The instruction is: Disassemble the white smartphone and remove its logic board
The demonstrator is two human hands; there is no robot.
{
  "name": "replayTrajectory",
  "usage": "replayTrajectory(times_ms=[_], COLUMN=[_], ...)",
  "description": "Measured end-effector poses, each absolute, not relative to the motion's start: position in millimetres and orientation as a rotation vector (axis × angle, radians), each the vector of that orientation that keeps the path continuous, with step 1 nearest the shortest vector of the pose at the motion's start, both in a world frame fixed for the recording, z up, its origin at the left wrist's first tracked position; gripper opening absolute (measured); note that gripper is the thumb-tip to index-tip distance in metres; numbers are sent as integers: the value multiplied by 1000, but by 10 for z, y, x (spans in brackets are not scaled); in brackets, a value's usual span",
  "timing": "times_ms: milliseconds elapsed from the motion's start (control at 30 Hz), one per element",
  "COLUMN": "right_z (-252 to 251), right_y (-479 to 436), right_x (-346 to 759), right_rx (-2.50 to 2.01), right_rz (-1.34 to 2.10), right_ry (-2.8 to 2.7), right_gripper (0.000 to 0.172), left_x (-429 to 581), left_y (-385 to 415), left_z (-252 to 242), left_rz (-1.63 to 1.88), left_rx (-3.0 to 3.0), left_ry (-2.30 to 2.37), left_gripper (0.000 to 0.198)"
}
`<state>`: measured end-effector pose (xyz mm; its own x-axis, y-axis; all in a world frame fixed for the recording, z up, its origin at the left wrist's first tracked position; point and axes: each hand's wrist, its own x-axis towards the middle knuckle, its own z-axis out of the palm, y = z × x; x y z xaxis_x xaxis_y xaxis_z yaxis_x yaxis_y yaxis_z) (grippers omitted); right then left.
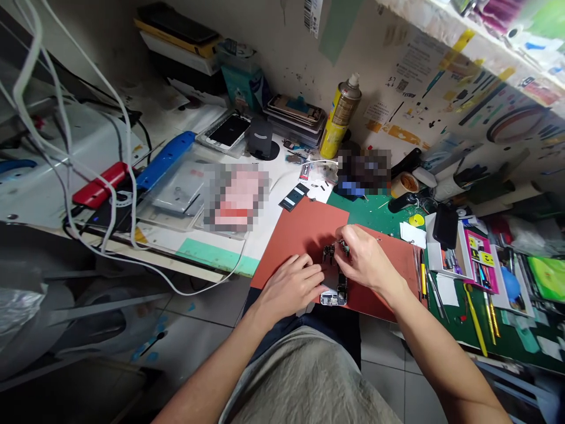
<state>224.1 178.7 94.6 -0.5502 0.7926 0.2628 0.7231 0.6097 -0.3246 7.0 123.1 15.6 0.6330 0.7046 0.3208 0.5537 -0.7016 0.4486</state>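
Observation:
An opened phone lies on the brown-red mat, with its inner parts exposed. My left hand is closed at its left side, fingers curled and thumb against the lower edge, steadying it. Over the phone's far end, my right hand pinches a small dark and greenish part that looks like a circuit board. My fingers cover much of this part, and whether it is free of the phone's frame cannot be seen.
Beyond the mat lie a small black phone part and a yellow spray can. Tweezers and pens lie to the right, beside trays of tools. Plastic trays and a white cable are on the left.

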Motion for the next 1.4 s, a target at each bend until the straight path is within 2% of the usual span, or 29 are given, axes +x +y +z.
replayTrajectory(times_ms=[867,1167,1400], right_z=[842,754,603], right_y=[1751,1666,1474], right_x=[2268,2315,2483], right_rx=[-1245,-1267,-1556], right_rz=[208,308,538], right_ry=[-2357,-2204,-1471], right_gripper=[7,3,27], left_x=[83,76,46], left_y=[1222,1213,1230], left_z=[169,160,147], left_rz=[648,673,745], left_rx=[2582,2581,2516], left_ry=[1036,1035,979], left_gripper=[20,22,26])
